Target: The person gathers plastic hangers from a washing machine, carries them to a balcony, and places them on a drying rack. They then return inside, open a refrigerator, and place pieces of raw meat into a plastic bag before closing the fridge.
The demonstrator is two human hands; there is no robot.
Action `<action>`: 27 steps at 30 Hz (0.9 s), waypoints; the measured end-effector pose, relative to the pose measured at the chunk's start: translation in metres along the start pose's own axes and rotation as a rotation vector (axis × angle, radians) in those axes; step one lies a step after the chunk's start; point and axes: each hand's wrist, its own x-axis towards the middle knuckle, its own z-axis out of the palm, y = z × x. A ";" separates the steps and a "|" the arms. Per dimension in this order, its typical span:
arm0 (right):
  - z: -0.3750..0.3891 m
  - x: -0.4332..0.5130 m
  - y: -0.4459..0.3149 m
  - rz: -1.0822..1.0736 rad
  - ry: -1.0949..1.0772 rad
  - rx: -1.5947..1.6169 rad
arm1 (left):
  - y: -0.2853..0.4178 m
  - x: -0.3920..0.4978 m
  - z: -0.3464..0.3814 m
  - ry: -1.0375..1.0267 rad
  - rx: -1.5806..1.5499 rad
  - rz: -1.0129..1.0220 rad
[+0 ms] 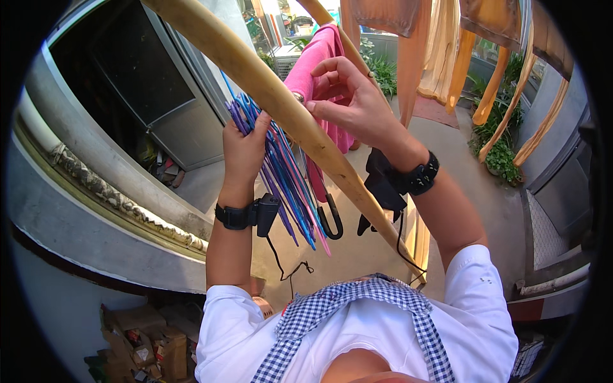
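Observation:
My left hand (243,155) grips the near side of a bundle of thin blue, purple and pink hangers (292,186), its thumb laid over them. The bundle hangs beside a thick wooden or bamboo pole (330,158) that slants across the view. On the pole's other side, my right hand (352,103) has its fingers apart and bent, with nothing seen in it. Its thumb tip is close to the pole; whether they touch, I cannot tell. Behind those fingers a pink towel (306,72) is draped. A black J-shaped hook (335,227) hangs near the hangers' lower ends.
Orange-brown cloths (438,48) hang at the upper right above potted plants (503,158). A grey door (167,110) stands at the left, past a ledge with a pipe (115,196). Cardboard boxes (148,344) lie lower left. Black cables (282,268) trail from my wrist devices.

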 end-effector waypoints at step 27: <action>-0.088 0.189 0.064 0.091 0.343 -0.976 | -0.047 0.078 -0.006 -0.337 -0.203 0.047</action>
